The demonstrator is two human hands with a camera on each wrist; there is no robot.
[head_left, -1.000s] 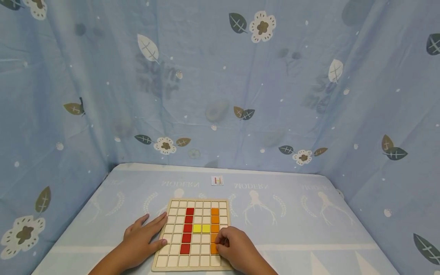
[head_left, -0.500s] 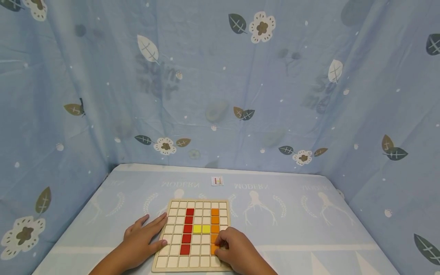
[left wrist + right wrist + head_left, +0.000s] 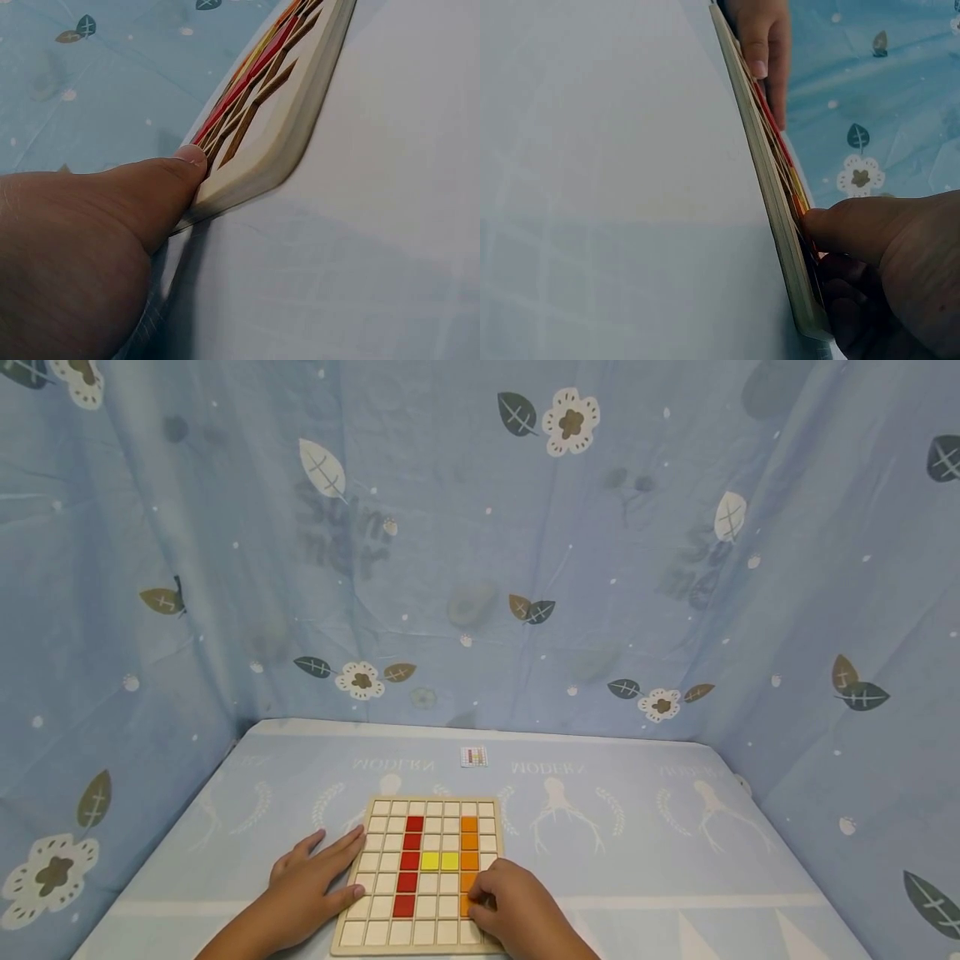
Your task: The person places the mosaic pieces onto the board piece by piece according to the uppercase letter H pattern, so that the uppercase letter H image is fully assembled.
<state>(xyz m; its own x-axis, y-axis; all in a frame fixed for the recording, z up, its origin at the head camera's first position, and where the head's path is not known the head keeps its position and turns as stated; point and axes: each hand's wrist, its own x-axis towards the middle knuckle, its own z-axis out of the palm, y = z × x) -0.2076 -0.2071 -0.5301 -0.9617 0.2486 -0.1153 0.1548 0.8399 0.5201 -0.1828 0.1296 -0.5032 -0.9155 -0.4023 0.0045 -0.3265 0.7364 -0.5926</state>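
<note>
A wooden grid board (image 3: 420,949) with off-white squares lies on the table. In the head view it bears a column of red tiles (image 3: 407,882), two yellow tiles (image 3: 439,861) and a column of orange tiles (image 3: 468,842). My left hand (image 3: 311,881) rests at the board's left edge with fingers stretched out, its thumb (image 3: 184,161) on the rim. At the lower right, my right hand (image 3: 517,902) has its fingers curled; thumb and forefinger pinch the lowest orange tile (image 3: 465,906), partly hidden by them. Squares under the right hand are also hidden.
A small card (image 3: 474,757) with a coloured grid pattern lies flat beyond the board. Pale patterned cloth (image 3: 637,877) covers the table. A blue curtain (image 3: 465,552) with leaves and flowers surrounds the far side and both flanks.
My right hand has shifted very slightly to the right and down at the lowest orange tile. The left hand and the board stay in place.
</note>
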